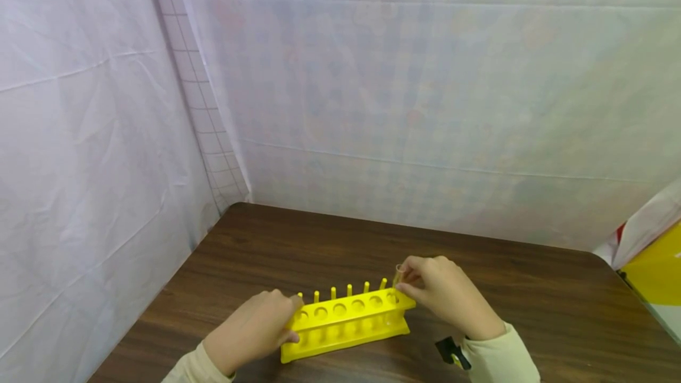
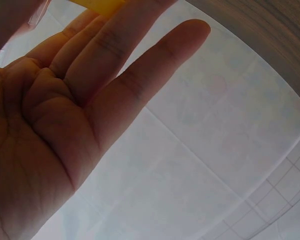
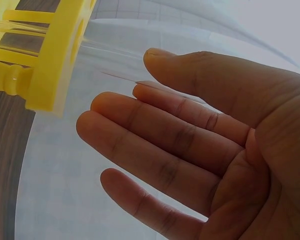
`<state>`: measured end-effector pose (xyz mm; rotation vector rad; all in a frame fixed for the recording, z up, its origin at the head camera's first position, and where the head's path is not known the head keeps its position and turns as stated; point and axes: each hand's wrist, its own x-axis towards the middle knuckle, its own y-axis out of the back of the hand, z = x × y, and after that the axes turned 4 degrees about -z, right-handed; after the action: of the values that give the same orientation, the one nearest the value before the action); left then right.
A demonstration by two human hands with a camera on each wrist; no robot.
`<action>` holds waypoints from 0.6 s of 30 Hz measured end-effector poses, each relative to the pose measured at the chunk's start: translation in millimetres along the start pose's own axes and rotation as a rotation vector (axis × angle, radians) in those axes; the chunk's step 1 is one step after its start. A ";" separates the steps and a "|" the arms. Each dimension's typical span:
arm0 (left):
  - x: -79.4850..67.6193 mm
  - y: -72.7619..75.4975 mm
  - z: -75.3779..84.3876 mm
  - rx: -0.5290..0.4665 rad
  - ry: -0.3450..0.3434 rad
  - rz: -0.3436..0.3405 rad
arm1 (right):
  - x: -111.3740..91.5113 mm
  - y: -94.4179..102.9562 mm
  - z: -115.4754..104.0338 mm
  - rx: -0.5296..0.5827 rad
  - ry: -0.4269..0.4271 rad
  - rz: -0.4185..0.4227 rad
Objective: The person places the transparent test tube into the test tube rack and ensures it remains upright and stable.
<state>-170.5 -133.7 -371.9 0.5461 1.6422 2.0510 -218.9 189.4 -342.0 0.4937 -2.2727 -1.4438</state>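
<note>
A yellow test tube rack with a row of round holes and upright pegs stands on the table. My left hand grips its left end, thumb at the front and fingers over the top. In the left wrist view only a yellow corner of the rack shows past the fingers. At the rack's right end, my right hand pinches a clear test tube between thumb and index finger. The right wrist view shows the test tube passing through the end hole, its lower part inside the rack.
The dark wood-grain table reaches back to a white curtain, with another white sheet along the left. A black strap-like item lies by the right sleeve. Something yellow stands beyond the table's right edge.
</note>
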 end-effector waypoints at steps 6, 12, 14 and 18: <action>0.0 0.2 0.4 -0.003 0.001 -0.001 | -0.3 0.2 -0.1 0.002 -0.006 -0.006; -0.1 0.5 0.3 0.009 -0.005 0.005 | -0.8 1.8 -0.8 0.003 -0.017 -0.018; -0.3 0.5 0.3 0.009 -0.006 0.007 | -1.2 2.6 -1.0 0.007 -0.024 -0.026; -0.4 0.1 0.0 0.007 -0.011 0.016 | -1.9 4.0 -0.6 0.012 -0.043 -0.044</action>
<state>-170.1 -133.9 -371.9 0.5731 1.6447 2.0505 -217.3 191.5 -338.4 0.5246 -2.3186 -1.4760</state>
